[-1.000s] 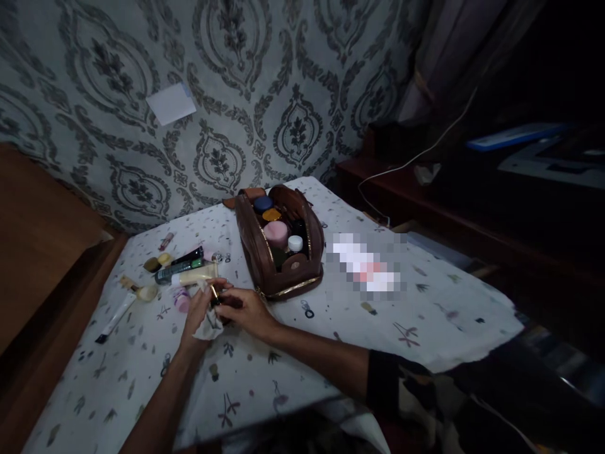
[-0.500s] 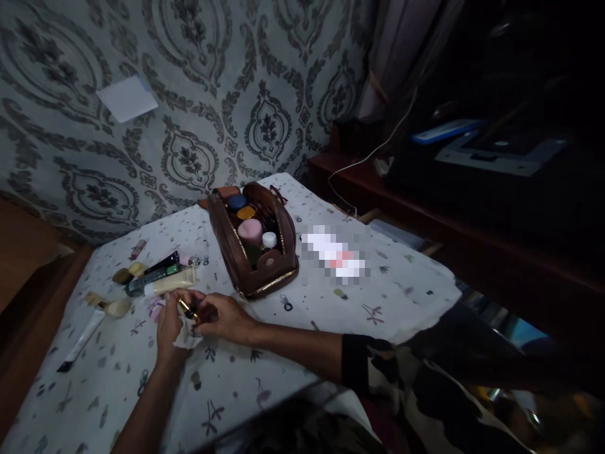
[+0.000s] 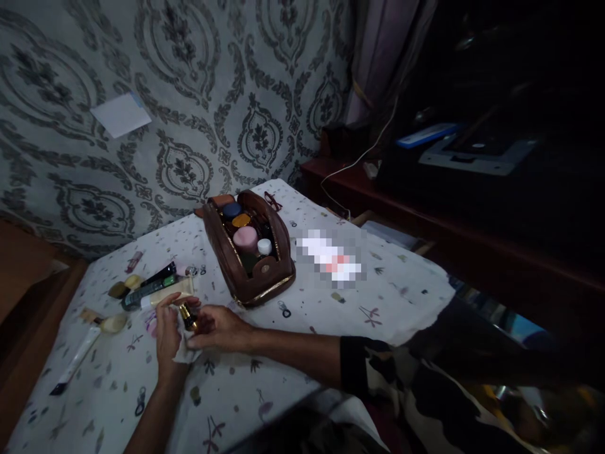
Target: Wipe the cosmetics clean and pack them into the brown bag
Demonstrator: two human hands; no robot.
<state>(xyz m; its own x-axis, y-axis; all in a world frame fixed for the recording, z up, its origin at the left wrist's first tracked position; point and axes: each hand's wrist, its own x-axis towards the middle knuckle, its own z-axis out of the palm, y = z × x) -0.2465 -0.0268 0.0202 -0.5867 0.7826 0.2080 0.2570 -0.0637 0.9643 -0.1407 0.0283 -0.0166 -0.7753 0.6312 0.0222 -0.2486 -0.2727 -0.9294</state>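
Between my hands is a small, shiny gold-and-black cosmetic container (image 3: 188, 316); its exact kind is hard to make out in the dim light. My right hand (image 3: 224, 328) pinches it from the right. A crumpled white tissue (image 3: 182, 352) lies in the palm of my left hand (image 3: 167, 334), whose fingers curl around the container's left side. Just beyond my hands stands a brown cosmetic bag (image 3: 227, 261), unzipped. Inside it are a pink jar (image 3: 245, 239), a white-capped item (image 3: 264, 246), a blue round lid (image 3: 232, 210) and an amber one (image 3: 241, 220).
Left of my hands lie a cream tube (image 3: 167, 294), a dark green tube (image 3: 144, 294), a brush (image 3: 112, 324) and a white tube with black cap (image 3: 78, 359). Red glasses (image 3: 273, 201) sit behind the bag. A blurred-out item (image 3: 331, 257) lies right of it.
The container has turned a little between my hands, its gold end now facing up more. My hands stay close together in nearly the same place. The whole view has shifted slightly.
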